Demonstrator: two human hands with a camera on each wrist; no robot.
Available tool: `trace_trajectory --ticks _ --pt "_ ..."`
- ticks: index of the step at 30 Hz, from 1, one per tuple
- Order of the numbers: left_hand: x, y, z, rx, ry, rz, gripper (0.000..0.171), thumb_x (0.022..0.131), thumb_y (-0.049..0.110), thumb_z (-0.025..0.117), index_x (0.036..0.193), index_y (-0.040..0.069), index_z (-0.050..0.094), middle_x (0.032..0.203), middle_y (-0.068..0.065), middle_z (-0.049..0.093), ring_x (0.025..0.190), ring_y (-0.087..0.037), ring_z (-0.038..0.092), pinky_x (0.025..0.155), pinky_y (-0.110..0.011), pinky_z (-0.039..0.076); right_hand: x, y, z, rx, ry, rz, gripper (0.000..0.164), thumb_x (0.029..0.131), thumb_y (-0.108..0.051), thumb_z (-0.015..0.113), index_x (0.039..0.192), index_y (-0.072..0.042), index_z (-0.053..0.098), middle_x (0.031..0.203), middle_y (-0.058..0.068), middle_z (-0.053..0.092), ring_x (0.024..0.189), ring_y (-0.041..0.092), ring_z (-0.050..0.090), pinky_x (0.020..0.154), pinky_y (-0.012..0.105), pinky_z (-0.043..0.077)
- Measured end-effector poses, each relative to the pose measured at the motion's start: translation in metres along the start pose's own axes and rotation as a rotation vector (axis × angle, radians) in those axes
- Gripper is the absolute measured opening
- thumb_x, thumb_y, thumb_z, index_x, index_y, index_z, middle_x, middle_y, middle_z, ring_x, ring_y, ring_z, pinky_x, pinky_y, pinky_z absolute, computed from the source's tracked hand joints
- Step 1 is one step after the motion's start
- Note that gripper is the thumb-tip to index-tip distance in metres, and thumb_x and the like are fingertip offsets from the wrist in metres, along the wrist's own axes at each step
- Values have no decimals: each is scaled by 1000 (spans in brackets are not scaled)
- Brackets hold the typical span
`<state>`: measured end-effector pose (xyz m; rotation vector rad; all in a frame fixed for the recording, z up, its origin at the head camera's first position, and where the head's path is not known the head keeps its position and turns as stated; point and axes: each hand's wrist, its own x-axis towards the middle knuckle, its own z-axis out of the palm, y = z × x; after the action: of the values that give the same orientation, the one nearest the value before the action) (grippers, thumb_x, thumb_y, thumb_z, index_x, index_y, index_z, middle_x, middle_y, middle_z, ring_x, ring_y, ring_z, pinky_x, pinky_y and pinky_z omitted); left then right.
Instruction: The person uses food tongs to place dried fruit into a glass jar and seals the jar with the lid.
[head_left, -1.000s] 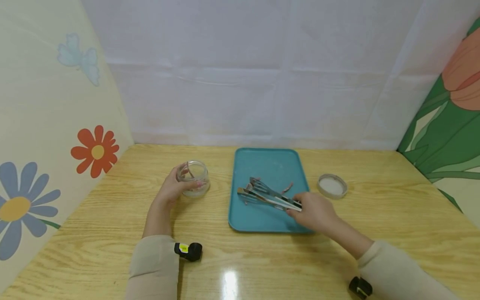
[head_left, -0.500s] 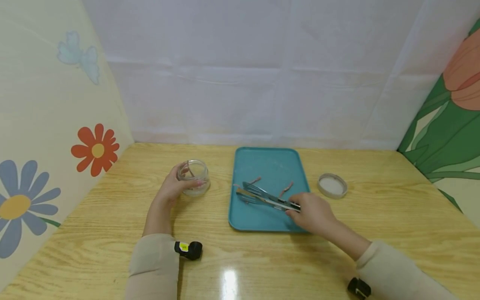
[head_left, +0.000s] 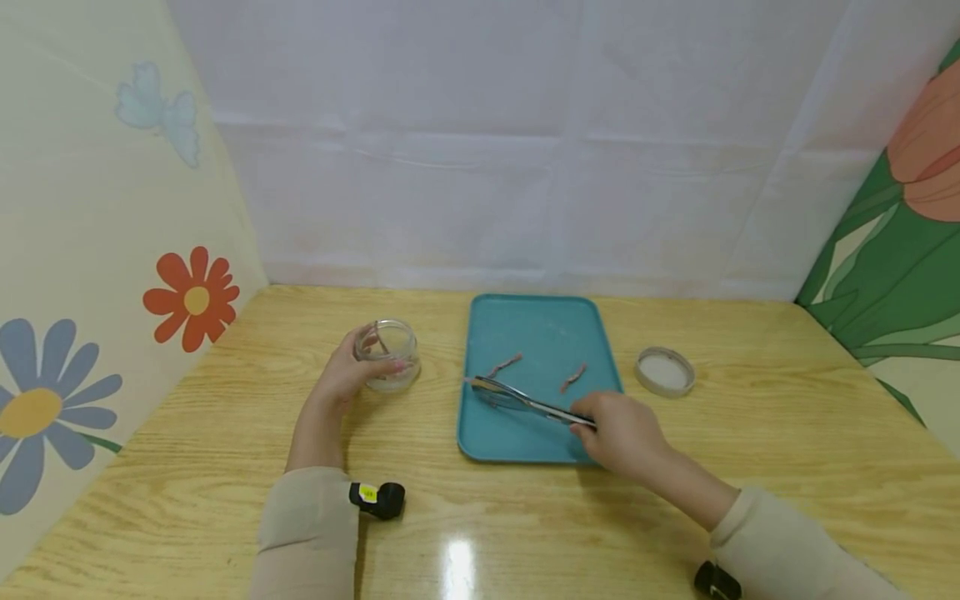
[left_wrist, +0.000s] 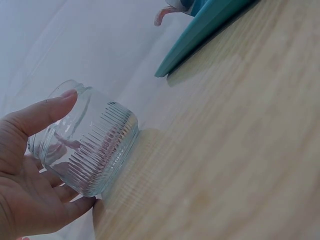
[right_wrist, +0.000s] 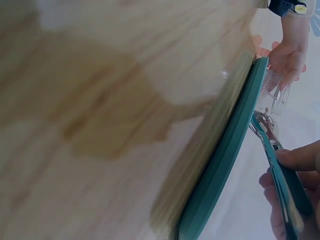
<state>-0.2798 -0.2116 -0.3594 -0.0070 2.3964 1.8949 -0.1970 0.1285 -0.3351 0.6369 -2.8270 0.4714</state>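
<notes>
My left hand (head_left: 347, 375) grips a clear glass jar (head_left: 396, 382) standing on the table left of the tray, thumb near its rim. The jar is lidless, and reddish-brown strips (left_wrist: 66, 142) show through its ribbed wall in the left wrist view. With my right hand (head_left: 626, 429) I hold metal tongs (head_left: 525, 402) squeezed together over the blue tray (head_left: 536, 321). From the tongs' tips pokes a pinkish, wrinkled strip (left_wrist: 160, 15), close to the tray's left edge. Two similar strips lie on the tray, one strip (head_left: 506, 364) beyond the tongs and another strip (head_left: 573, 377) farther right.
A round, shallow lid (head_left: 664, 372) lies on the wooden table (head_left: 480, 517) right of the tray. White cloth (head_left: 450, 167) hangs behind the table, and flower-printed panels (head_left: 67, 250) flank it.
The tongs, spread apart over the tray before, have come together with a strip at their tips. My right hand has shifted slightly left. My left hand and the jar have stayed put.
</notes>
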Motion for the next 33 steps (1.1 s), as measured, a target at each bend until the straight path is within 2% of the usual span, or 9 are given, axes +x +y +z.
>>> trace_trajectory --ticks 12,19,25,33 --pt "0 0 0 -5 -5 0 99 67 22 75 139 13 8 139 -11 17 122 -32 22 97 -48 16 1 6 -2 11 -11 -8 6 72 -11 69 75 -15 66 72 -5 59 55 5 47 44 23 38" --pt "1 -1 0 -3 -2 4 98 67 21 75 139 13 9 139 -12 16 122 -32 22 97 -48 15 3 16 -10 -20 -3 -19 6 73 -12 68 78 -13 67 70 -3 61 55 6 49 44 24 38" --pt "1 -1 -1 -13 -4 4 99 66 21 75 139 12 9 139 -12 16 122 -32 22 97 -48 16 5 24 -20 0 -2 5 8 74 -10 67 82 -8 67 69 -1 60 49 6 44 42 24 36" --pt "1 -1 -1 -1 -5 5 99 66 21 75 139 11 9 139 -12 17 122 -33 20 97 -48 15 15 31 -36 -69 84 14 9 74 -12 67 82 -7 68 60 -4 56 46 7 42 42 26 35"
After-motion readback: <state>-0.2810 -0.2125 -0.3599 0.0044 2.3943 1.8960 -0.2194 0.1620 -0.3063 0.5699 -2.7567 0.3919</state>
